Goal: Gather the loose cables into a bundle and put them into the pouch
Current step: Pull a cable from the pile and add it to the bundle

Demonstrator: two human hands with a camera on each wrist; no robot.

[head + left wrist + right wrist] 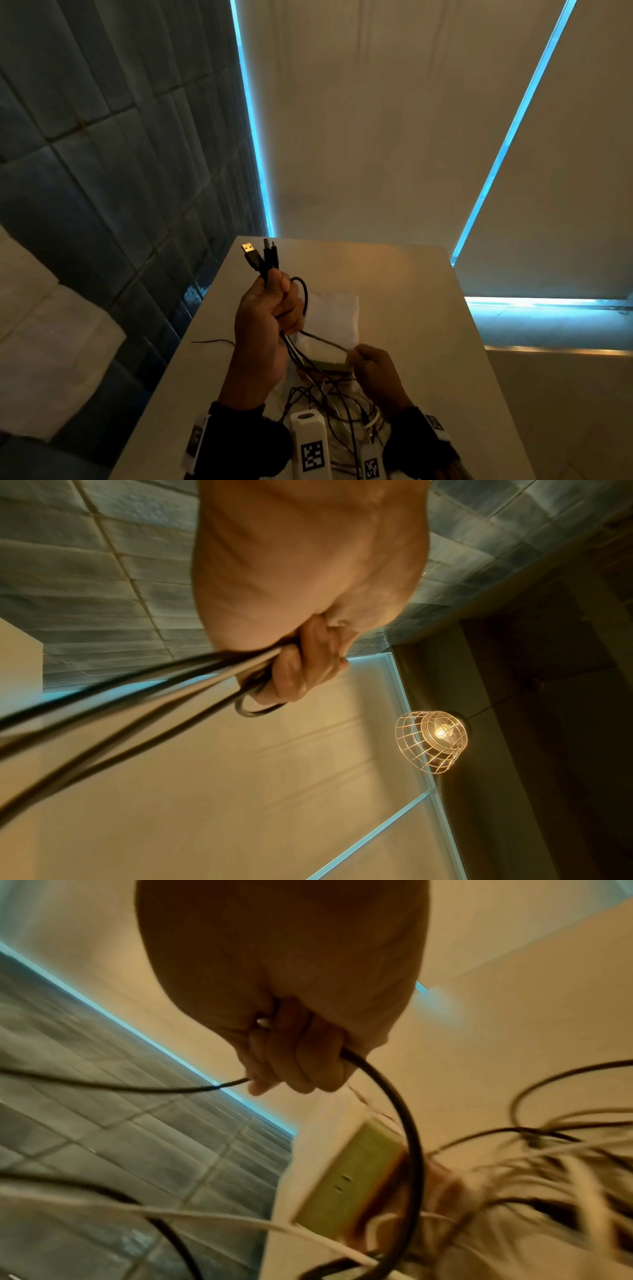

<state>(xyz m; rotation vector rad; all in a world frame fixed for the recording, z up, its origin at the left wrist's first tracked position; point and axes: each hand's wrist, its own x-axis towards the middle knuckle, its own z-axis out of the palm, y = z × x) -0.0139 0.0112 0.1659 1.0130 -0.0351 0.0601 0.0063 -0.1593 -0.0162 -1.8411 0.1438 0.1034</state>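
Observation:
My left hand (274,308) is raised over the table, fist closed round several black cables (265,263) whose USB plugs stick up above it; the wrist view shows the same cables (137,691) running out of the curled fingers. My right hand (373,366) sits lower and to the right, fingers curled round one black cable (394,1096) that stretches across to the left fist. A tangle of black and white cables (329,401) lies on the table beneath both hands. The white pouch (337,315) lies flat behind the hands.
The beige table (411,308) is narrow, with a tiled wall (102,171) close on the left and a drop to the floor on the right. A small yellowish block (356,1177) lies among the cables. A thin black wire (212,342) trails left.

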